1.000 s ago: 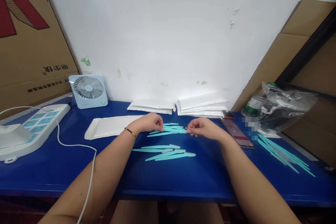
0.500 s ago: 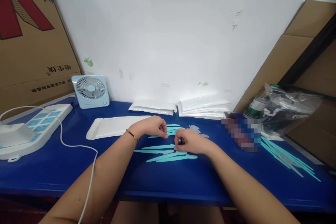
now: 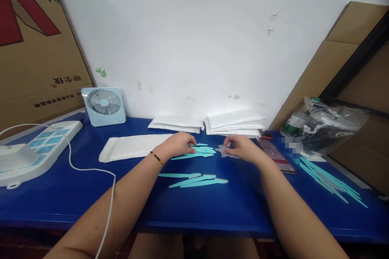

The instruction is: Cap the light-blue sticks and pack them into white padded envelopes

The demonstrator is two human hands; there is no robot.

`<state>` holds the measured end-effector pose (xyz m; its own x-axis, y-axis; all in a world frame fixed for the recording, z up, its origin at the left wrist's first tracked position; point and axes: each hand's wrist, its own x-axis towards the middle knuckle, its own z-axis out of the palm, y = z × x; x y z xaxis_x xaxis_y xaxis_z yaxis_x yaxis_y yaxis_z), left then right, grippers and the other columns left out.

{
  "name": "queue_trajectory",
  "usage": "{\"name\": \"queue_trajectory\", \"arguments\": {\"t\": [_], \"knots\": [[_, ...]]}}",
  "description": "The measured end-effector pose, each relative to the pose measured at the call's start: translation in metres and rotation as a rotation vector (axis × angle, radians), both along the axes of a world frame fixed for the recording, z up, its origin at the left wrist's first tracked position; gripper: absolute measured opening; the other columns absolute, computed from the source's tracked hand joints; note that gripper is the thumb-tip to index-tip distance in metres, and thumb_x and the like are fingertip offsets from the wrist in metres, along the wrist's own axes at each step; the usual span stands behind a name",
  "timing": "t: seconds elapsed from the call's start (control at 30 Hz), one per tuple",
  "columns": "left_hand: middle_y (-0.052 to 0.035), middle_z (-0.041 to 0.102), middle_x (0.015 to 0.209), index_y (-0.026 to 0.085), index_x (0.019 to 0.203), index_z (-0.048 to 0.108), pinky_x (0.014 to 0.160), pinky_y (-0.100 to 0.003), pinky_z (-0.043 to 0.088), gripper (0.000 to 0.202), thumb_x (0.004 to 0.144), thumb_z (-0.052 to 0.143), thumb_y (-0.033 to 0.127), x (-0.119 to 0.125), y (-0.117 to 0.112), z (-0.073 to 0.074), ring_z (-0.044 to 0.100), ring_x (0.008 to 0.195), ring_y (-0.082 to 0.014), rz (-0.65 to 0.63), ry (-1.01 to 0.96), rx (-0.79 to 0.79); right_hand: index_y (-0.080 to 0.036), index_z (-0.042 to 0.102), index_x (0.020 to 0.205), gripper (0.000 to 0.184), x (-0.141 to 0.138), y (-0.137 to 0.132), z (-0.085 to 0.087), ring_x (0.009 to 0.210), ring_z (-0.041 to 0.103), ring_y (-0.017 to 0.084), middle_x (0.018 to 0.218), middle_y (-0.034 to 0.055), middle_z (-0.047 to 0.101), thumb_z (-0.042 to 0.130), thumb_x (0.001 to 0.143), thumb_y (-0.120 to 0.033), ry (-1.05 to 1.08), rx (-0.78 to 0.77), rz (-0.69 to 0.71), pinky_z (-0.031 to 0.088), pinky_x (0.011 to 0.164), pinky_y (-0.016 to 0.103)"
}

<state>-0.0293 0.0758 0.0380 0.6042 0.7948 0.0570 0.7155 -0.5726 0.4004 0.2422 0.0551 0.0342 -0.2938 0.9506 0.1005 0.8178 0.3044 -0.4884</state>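
Observation:
Several slim turquoise eyebrow razors (image 3: 204,151) lie in a pile on the blue table. My left hand (image 3: 178,144) is over the pile's left end, fingers closed on a razor, with part of the handle hidden under them. To the right lies a small heap of clear plastic blade covers (image 3: 224,151). My right hand (image 3: 243,148) is at this heap, thumb and fingers pinched at a cover. Closer to me, a separate group of turquoise razors (image 3: 199,181) rests flat, handles to the left, apart from both hands.
A white padded envelope (image 3: 127,147) lies left of my hand; stacked envelopes (image 3: 234,123) lie by the wall. A phone (image 3: 278,156), more turquoise razors (image 3: 331,180) and a plastic bag (image 3: 334,125) are right. Left are a fan (image 3: 105,105), power strip (image 3: 51,145) and white cable (image 3: 88,168).
My right hand has moved right, from the near razors to the clear covers. The near group has fewer razors. My left hand has shifted slightly up onto the far pile.

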Motion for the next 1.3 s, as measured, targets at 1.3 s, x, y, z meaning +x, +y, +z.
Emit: {"name": "queue_trajectory", "arguments": {"t": [1.3], "knots": [[-0.002,0.063,0.069,0.019,0.077,0.068,0.052,-0.024,0.028,0.035,0.087,0.043,0.041,0.012,-0.009,0.003,0.05,0.06,-0.0131,-0.129,0.064,0.0,-0.017,0.058,0.077,0.016,0.002,-0.002,0.0,0.055,0.049,0.011,0.06,-0.0028,0.052,0.06,0.072,-0.033,0.125,-0.238,0.223,0.036,0.052,0.022]]}}
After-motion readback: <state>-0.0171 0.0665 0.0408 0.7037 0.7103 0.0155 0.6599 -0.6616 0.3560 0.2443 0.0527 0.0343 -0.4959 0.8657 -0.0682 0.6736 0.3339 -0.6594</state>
